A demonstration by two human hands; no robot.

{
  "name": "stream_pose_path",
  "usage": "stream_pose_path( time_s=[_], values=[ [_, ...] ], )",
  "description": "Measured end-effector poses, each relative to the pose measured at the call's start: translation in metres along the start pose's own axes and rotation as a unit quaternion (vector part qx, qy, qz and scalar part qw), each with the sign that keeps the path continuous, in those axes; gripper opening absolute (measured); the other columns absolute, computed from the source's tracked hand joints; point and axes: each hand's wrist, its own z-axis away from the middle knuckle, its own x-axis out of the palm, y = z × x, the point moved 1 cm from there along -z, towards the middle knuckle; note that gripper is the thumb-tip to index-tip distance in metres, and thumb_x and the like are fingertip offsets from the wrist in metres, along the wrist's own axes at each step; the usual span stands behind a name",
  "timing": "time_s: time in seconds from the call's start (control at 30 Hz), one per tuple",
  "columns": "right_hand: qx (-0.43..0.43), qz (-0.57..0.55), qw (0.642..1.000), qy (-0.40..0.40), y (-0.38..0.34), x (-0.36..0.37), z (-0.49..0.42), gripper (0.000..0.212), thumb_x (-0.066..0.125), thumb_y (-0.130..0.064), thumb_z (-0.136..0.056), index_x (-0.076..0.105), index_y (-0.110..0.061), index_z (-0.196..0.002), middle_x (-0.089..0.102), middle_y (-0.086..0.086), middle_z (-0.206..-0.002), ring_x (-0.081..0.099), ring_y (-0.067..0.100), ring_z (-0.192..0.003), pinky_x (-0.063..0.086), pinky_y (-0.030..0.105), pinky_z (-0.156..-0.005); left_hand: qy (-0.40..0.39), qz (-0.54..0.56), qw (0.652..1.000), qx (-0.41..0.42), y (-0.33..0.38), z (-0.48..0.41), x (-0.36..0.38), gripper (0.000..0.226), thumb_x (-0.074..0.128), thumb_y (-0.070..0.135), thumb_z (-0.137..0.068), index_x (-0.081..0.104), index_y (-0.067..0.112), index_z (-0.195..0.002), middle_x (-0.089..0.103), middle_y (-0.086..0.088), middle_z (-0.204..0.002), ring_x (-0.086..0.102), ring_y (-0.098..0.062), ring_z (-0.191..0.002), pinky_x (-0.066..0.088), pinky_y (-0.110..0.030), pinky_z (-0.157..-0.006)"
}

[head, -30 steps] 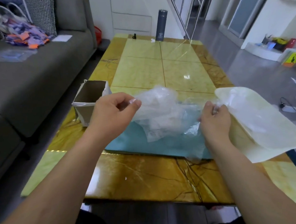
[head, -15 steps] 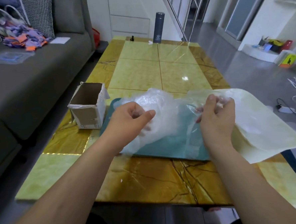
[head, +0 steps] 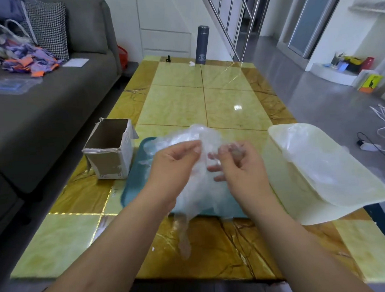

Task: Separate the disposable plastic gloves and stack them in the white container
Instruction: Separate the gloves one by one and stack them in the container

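- Your left hand [head: 176, 160] has its fingers curled, and the thumb and fingertips pinch the clear film of the disposable plastic gloves [head: 203, 190].
- Your right hand [head: 240, 165] is just beside it. Its fingers are curled too, and the tips are wrapped in the same film and grip it.
- Both hands hold the crumpled clump of gloves above the teal tray [head: 133, 190]. Part of the clump rises behind your fingers, and one loose strip [head: 185, 243] hangs down over the near part of the table [head: 175, 101].
- You have the white container [head: 308, 215] on your right, at the table's right edge and apart from your hands. Some clear plastic lies inside it.
- An open cardboard box [head: 111, 159] stands just left of the tray.
- At the far end of the table stands a dark flask [head: 202, 44].
- To your left runs a grey sofa [head: 38, 114].
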Motion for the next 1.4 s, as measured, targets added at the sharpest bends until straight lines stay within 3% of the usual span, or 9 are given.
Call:
stream_pose_path(
  time_s=[0.07, 0.2, 0.37, 0.6, 0.8, 0.9, 1.1, 1.3, 1.4],
  values=[
    [0.003, 0.042, 0.998, -0.041, 0.014, 0.011, 0.001, 0.013, 0.063, -0.029, -0.103, 0.056, -0.021, -0.094, 0.072, 0.006, -0.084, 0.073, 0.027, -0.076, 0.061, 0.049, -0.069, -0.008, -0.007, 1.0, -0.01, -0.005, -0.001, 0.002, 0.014, 0.07, 0.017, -0.1, 0.079, 0.023, -0.107, 0.081, 0.007, -0.104, 0.075, -0.013, -0.106, 0.061, -0.039, -0.095],
    [0.008, 0.147, 0.985, -0.095, 0.043, 0.027, 0.0, 0.017, 0.06, -0.03, -0.104, 0.053, -0.02, -0.093, 0.063, 0.003, -0.075, 0.054, 0.005, -0.064, 0.045, 0.02, -0.061, 0.057, -0.046, 0.997, 0.038, 0.003, -0.011, -0.018, 0.014, 0.064, 0.021, -0.104, 0.077, 0.025, -0.103, 0.08, 0.008, -0.101, 0.073, -0.006, -0.099, 0.057, -0.037, -0.098],
    [0.061, 0.168, 0.978, -0.112, 0.057, 0.035, -0.004, 0.017, 0.055, -0.028, -0.106, 0.053, -0.012, -0.098, 0.058, -0.009, -0.08, 0.05, 0.003, -0.067, 0.04, 0.011, -0.058, 0.034, 0.092, 0.989, 0.106, 0.038, -0.006, -0.041, 0.015, 0.054, 0.018, -0.109, 0.068, 0.013, -0.112, 0.079, -0.011, -0.103, 0.078, -0.029, -0.094, 0.063, -0.039, -0.084],
    [0.098, 0.045, 0.994, -0.028, 0.029, 0.009, -0.019, 0.005, 0.068, -0.004, -0.086, 0.064, -0.003, -0.088, 0.069, 0.01, -0.08, 0.066, 0.022, -0.072, 0.055, 0.038, -0.063, -0.211, 0.019, 0.977, 0.005, 0.039, 0.011, -0.039, 0.017, 0.063, 0.029, -0.094, 0.073, 0.019, -0.103, 0.074, -0.013, -0.086, 0.059, -0.016, -0.048, 0.048, -0.023, -0.046],
    [0.065, -0.148, 0.981, -0.105, -0.001, -0.04, -0.024, 0.044, 0.085, -0.024, -0.081, 0.06, 0.008, -0.099, 0.063, 0.026, -0.093, 0.063, 0.032, -0.093, 0.052, 0.046, -0.087, -0.32, -0.053, 0.946, -0.012, 0.029, 0.011, -0.034, 0.016, 0.071, 0.034, -0.094, 0.074, 0.021, -0.104, 0.058, -0.014, -0.082, 0.039, -0.03, -0.072, 0.033, -0.03, -0.06],
    [0.092, -0.189, 0.965, -0.157, -0.009, -0.047, -0.016, 0.049, 0.077, -0.012, -0.088, 0.056, 0.023, -0.115, 0.072, 0.028, -0.103, 0.068, 0.036, -0.096, 0.058, 0.04, -0.085, -0.3, -0.066, 0.951, 0.017, 0.029, 0.013, -0.029, 0.016, 0.07, 0.027, -0.094, 0.071, 0.014, -0.103, 0.065, -0.006, -0.077, 0.047, -0.023, -0.062, 0.038, -0.029, -0.056],
    [0.152, -0.176, 0.955, -0.184, -0.009, -0.036, -0.004, 0.03, 0.065, -0.009, -0.099, 0.065, 0.012, -0.12, 0.069, 0.036, -0.112, 0.069, 0.036, -0.092, 0.061, 0.041, -0.08, -0.189, -0.06, 0.979, 0.046, 0.016, 0.013, -0.008, 0.013, 0.071, 0.015, -0.097, 0.073, 0.003, -0.102, 0.071, -0.006, -0.077, 0.065, -0.019, -0.061, 0.05, -0.036, -0.062],
    [0.246, -0.273, 0.904, -0.217, -0.017, -0.034, -0.002, 0.053, 0.05, -0.047, -0.104, 0.076, -0.002, -0.1, 0.071, 0.029, -0.119, 0.072, 0.041, -0.107, 0.054, 0.058, -0.1, -0.138, -0.083, 0.985, 0.057, 0.008, 0.006, -0.006, 0.009, 0.074, 0.015, -0.097, 0.071, 0.007, -0.096, 0.072, -0.009, -0.075, 0.064, -0.022, -0.059, 0.049, -0.034, -0.057],
    [0.173, -0.211, 0.92, -0.283, -0.016, -0.035, -0.002, 0.047, 0.065, -0.039, -0.097, 0.071, 0.003, -0.118, 0.072, 0.026, -0.121, 0.072, 0.038, -0.108, 0.056, 0.057, -0.099, -0.129, -0.08, 0.987, 0.058, 0.007, 0.004, -0.008, 0.015, 0.077, 0.018, -0.094, 0.07, 0.006, -0.096, 0.073, -0.011, -0.075, 0.063, -0.023, -0.058, 0.048, -0.034, -0.055]
  ],
)
